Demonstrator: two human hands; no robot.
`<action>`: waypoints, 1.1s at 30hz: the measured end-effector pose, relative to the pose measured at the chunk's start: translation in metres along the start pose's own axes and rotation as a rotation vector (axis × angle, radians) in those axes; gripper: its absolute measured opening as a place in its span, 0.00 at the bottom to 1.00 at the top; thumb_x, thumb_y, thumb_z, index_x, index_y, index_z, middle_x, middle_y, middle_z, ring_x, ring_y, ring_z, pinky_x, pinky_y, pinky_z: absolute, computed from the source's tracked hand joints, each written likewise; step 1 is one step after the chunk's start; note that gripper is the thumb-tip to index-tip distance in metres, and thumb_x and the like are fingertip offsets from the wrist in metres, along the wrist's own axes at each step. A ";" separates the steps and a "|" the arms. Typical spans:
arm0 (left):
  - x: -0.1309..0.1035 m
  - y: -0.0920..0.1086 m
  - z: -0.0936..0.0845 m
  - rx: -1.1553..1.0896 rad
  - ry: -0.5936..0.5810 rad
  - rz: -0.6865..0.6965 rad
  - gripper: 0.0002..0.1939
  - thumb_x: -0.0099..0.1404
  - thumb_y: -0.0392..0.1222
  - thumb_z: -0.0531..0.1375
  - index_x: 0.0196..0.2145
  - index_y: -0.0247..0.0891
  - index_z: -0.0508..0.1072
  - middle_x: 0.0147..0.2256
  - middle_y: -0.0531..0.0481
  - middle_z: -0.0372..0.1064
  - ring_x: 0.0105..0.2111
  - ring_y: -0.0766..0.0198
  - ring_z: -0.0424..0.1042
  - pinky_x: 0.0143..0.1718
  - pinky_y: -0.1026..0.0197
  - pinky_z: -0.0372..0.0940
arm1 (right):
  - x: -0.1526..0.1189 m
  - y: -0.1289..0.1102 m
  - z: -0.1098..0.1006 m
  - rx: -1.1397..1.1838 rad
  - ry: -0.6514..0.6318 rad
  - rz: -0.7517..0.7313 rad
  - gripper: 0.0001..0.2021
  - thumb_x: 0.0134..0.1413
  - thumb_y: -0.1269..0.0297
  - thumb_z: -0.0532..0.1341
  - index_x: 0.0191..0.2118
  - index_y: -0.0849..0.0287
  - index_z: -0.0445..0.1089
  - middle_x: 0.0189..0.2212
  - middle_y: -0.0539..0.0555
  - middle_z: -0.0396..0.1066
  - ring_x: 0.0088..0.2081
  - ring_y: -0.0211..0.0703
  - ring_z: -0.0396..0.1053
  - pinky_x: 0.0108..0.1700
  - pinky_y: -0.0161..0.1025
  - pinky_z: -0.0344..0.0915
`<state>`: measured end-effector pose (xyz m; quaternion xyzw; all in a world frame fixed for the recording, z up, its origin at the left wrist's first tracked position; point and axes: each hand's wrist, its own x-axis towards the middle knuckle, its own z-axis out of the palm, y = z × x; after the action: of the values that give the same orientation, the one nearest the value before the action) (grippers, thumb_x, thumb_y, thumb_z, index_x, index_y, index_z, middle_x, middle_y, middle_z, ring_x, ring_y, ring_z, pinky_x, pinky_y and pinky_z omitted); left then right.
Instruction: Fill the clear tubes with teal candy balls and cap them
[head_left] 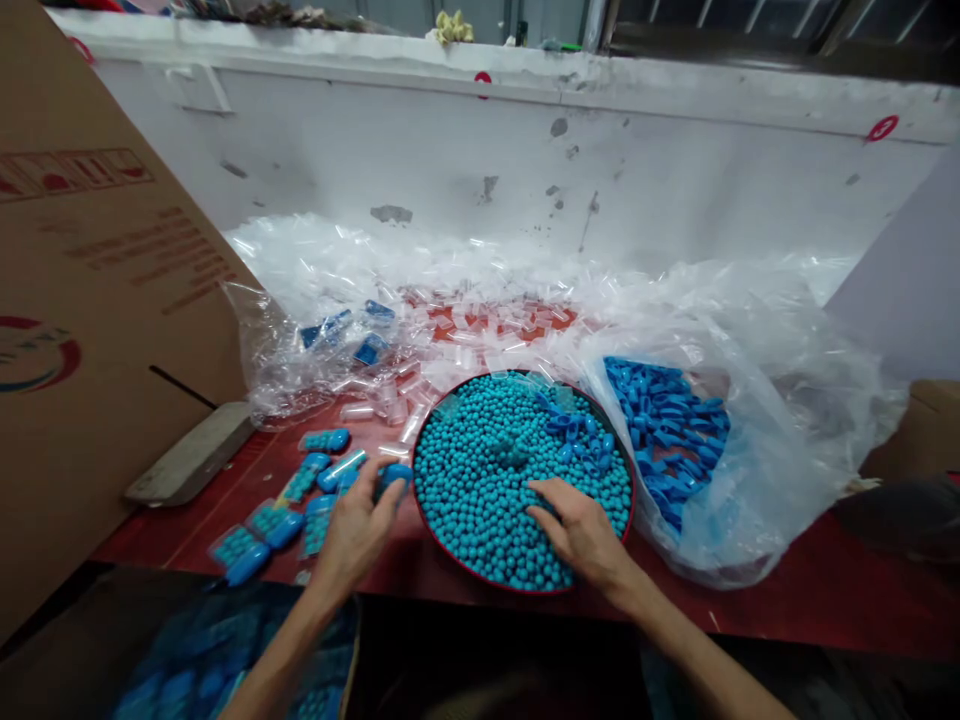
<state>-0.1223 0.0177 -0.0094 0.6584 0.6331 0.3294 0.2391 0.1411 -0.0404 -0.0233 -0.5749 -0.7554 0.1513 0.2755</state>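
At the left rim of a round tray (pixel 628 535), my left hand (pixel 358 528) has its fingers closed around a small blue-capped piece (pixel 395 474), partly hidden by the thumb. The tray is filled with turquoise beads (pixel 480 470). Over its right front part, my right hand (pixel 581 530) has thumb and fingers curled together at the beads; what lies between them is unclear. Several blue caps (pixel 585 440) rest on the beads at the right. Left of my left hand lie clear containers of beads with blue caps (pixel 274 522).
Empty clear tubes (pixel 465 360) are heaped behind the tray among plastic bags. An open bag (pixel 757 530) holding blue clips or caps (pixel 667 430) stands at the right. A cardboard box (pixel 112 300) rises on the left, beside a grey block (pixel 191 455). Filled containers (pixel 187 680) lie below the table edge.
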 end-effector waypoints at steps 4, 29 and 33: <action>0.009 -0.023 -0.007 0.421 0.182 0.049 0.20 0.59 0.46 0.47 0.46 0.35 0.64 0.38 0.43 0.67 0.38 0.54 0.66 0.41 0.54 0.60 | 0.011 0.040 -0.020 -0.095 0.083 0.130 0.12 0.55 0.65 0.50 0.43 0.57 0.66 0.38 0.53 0.70 0.40 0.42 0.67 0.43 0.38 0.62; 0.014 0.082 0.127 0.448 -0.299 0.214 0.14 0.60 0.41 0.50 0.44 0.46 0.61 0.38 0.49 0.62 0.35 0.60 0.67 0.34 0.60 0.59 | 0.039 0.043 -0.017 -0.616 -0.216 0.009 0.05 0.53 0.67 0.54 0.37 0.58 0.63 0.32 0.55 0.66 0.36 0.44 0.64 0.34 0.36 0.54; 0.011 0.082 0.128 0.416 -0.209 0.156 0.15 0.58 0.41 0.52 0.44 0.41 0.59 0.40 0.46 0.60 0.34 0.61 0.67 0.33 0.61 0.59 | 0.031 0.040 -0.029 -0.516 -0.240 0.081 0.07 0.52 0.69 0.53 0.38 0.59 0.60 0.34 0.54 0.67 0.35 0.42 0.66 0.33 0.34 0.55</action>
<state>0.0271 0.0350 -0.0331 0.7708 0.6064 0.1395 0.1367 0.1840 -0.0017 -0.0143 -0.6338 -0.7725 0.0320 0.0224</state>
